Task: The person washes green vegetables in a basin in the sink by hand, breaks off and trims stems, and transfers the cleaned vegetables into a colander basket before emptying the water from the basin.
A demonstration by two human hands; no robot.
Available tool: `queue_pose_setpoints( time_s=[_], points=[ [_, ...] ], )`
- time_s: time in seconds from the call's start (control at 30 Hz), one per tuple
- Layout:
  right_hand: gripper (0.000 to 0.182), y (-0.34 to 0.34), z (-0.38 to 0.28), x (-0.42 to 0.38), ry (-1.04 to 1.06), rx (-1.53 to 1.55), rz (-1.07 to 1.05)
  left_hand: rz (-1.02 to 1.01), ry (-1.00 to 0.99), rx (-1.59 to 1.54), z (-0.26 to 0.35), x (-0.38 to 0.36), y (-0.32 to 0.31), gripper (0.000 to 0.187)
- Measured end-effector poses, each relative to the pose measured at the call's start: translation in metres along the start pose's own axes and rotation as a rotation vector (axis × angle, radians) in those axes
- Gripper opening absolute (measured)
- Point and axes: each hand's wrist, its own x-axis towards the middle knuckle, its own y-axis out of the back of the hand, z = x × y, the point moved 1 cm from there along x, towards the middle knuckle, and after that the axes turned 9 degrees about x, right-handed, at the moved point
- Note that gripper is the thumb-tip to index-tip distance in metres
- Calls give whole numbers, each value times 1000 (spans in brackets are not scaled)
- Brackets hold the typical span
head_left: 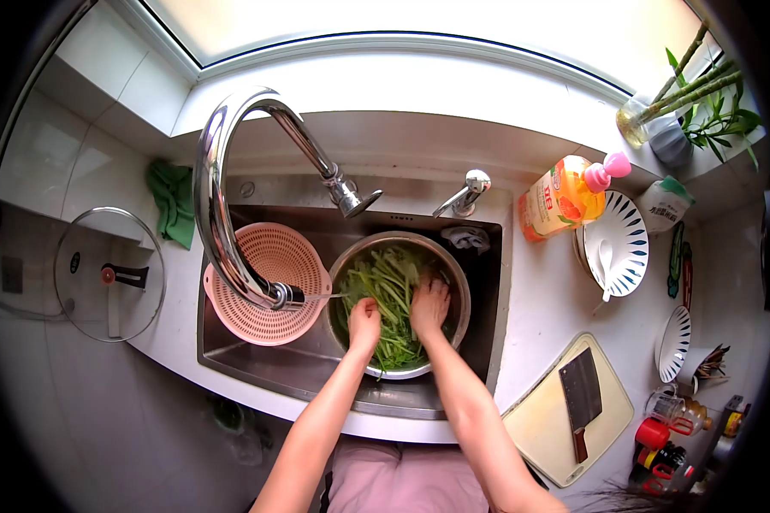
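Observation:
A round metal basin [461, 325] stands in the sink, filled with long-stemmed leafy greens [389, 295]. My left hand [365, 325] is at the basin's left side, its fingers curled in against the stems. On the right, my right hand [429, 303] lies over the greens with its fingers stretched out, the tips partly hidden among the leaves. From the chrome faucet [222, 205], a thin stream of water runs toward the basin. A pink colander [269, 248] sits beside the basin on the left.
On the right counter, a cleaver [581, 389] lies on a cutting board [535, 427]. Behind it are an orange soap bottle [552, 201] and patterned bowls [629, 239]. A glass lid [85, 299] and a green cloth [173, 201] are at left. A dark rag [466, 239] lies in the sink corner.

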Motion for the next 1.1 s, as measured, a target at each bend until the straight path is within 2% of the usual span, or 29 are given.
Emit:
queue_pose_setpoints(
  time_s=[0.03,0.1,0.13,0.17,0.2,0.23,0.3,0.33,0.37,0.4,0.43,0.47,0.53,0.57,0.63,0.67,0.83,0.93,1.07,1.1],
  points=[
    [59,-6,-9,0,-220,38,-34,0,-5,1,1,-2,3,29],
    [56,-6,-12,-6,-164,92,29,185,125,-12,-5,-9,7,32],
    [56,-1,-1,-5,44,48,-133,244,214,-57,-7,-10,8,34],
    [56,7,7,-3,253,2,-294,246,212,-56,-14,-9,8,34],
    [57,13,12,2,264,-57,-199,260,199,-113,-21,-8,9,34],
    [57,11,7,4,266,-59,-202,272,189,-172,-29,-7,9,33],
    [61,8,-11,7,-191,255,-22,198,159,-164,-15,-12,13,31],
    [71,9,-23,3,-153,283,-40,63,223,-312,-6,-12,8,32],
    [82,8,-31,-7,17,140,-12,-72,292,-458,-3,-12,2,32],
    [86,12,-29,-10,148,111,-48,-127,286,-346,-9,-5,-6,34],
    [91,18,-26,-9,279,81,-80,-129,289,-345,-14,-2,-15,34],
    [91,18,-21,-3,278,80,-80,-37,337,-374,-14,2,-21,33],
    [83,18,-8,11,66,201,-136,129,360,-402,-16,3,-30,29],
    [83,18,-4,14,67,202,-141,132,363,-401,-13,-1,-27,29],
    [67,19,0,20,-102,258,-172,-73,360,-511,2,-8,-13,27],
    [51,32,-2,19,-61,339,-87,-147,389,-552,7,-10,-9,27],
    [51,112,-15,11,4,441,-146,-264,344,-618,26,-19,-3,27],
    [47,167,-32,9,-64,649,-231,-305,310,-669,50,-24,5,28],
    [46,188,-26,7,-9,861,-265,-437,282,-680,82,-34,15,36],
    [44,188,-25,8,11,1078,-292,-478,306,-679,90,-37,19,39]
  ],
)
